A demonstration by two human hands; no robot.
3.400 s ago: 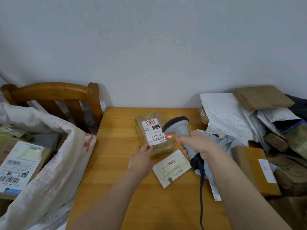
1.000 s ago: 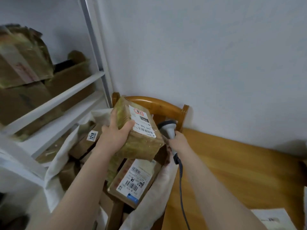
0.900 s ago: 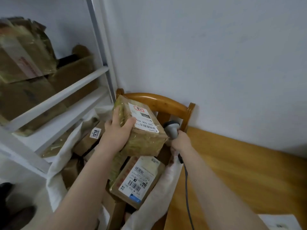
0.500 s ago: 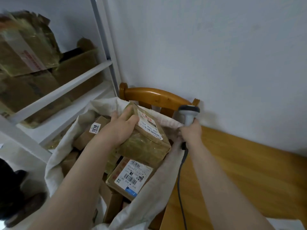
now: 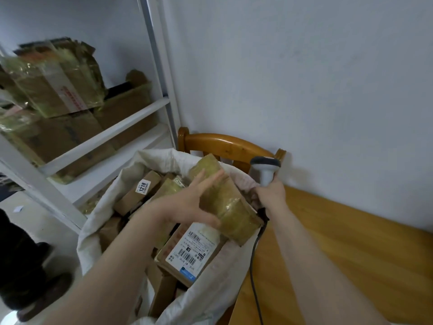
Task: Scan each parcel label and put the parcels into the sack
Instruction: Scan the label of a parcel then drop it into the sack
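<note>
One parcel (image 5: pixel 232 212), left hand (image 5: pixel 187 202), axis slanting down-right

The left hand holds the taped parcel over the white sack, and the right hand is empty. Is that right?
Not quite. The right hand is not empty: it grips the grey scanner, as the head view shows. The rest is right: the left hand holds the taped parcel over the white sack.

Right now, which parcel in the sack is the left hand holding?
The glossy tape-wrapped parcel above the big-labelled box; the left hand grips it, the others lie untouched.
</note>
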